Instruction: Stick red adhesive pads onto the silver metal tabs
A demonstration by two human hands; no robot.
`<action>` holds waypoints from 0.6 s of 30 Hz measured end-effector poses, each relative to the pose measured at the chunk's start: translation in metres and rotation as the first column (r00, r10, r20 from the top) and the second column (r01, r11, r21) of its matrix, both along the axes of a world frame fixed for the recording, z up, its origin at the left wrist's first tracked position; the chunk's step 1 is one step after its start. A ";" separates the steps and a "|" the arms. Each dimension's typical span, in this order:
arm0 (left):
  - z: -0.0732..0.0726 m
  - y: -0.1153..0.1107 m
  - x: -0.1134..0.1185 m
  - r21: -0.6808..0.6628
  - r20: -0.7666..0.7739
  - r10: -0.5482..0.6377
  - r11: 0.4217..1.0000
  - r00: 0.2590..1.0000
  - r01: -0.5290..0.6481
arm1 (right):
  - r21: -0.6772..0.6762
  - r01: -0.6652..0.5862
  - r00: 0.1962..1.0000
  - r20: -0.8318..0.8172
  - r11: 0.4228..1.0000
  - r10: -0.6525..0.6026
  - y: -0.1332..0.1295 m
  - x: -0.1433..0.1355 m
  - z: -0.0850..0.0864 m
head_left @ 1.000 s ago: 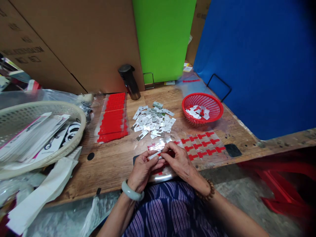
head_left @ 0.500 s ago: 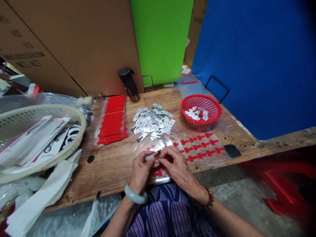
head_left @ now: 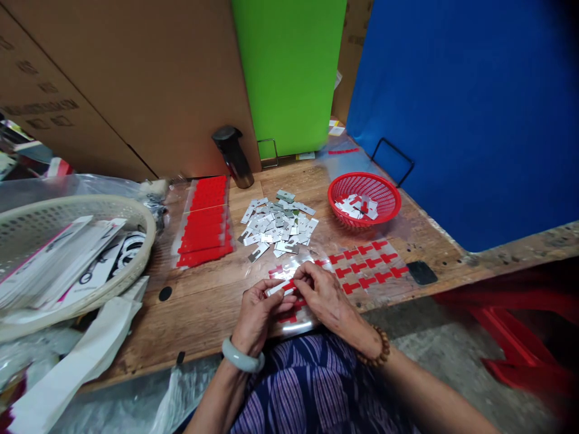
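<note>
My left hand (head_left: 257, 310) pinches a small silvery metal plate (head_left: 279, 289) at the table's front edge. A red piece (head_left: 288, 286) lies on the plate's right end, where the fingertips of my right hand (head_left: 323, 295) are closed on it. Under both hands lies a clear sheet with rows of red T-shaped pieces (head_left: 368, 263), which stretches to the right. Beyond the hands is a loose pile of metal plates (head_left: 280, 223). A red basket (head_left: 391, 208) to the right of the pile holds plates, some with red on them.
Stacked red sheets (head_left: 204, 223) lie left of the pile, with a dark bottle (head_left: 234, 158) behind. A cream basket (head_left: 147, 232) of printed cards stands at the left. Cardboard, green and blue panels close off the back. A red stool (head_left: 509, 346) is at lower right.
The red piece now lies flatter along the plate's right end, and the plate shows more clearly. My right hand has shifted slightly. The whole view has moved a little.
</note>
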State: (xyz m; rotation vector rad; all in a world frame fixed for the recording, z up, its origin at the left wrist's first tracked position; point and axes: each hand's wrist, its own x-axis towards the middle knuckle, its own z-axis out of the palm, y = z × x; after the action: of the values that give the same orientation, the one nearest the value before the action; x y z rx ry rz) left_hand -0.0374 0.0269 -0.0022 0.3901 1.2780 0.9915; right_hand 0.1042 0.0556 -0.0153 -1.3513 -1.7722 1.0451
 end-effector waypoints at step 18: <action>-0.004 -0.002 0.004 0.035 -0.027 0.013 0.999 1.000 -0.012 | 0.072 -0.022 0.981 0.192 0.997 0.007 -0.004 -0.001 0.007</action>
State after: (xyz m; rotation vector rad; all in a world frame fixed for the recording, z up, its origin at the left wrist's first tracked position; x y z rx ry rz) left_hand -0.0338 0.0250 -0.0062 0.4242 1.2908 1.0227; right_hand 0.1031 0.0521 -0.0085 -1.4349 -1.9435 0.8718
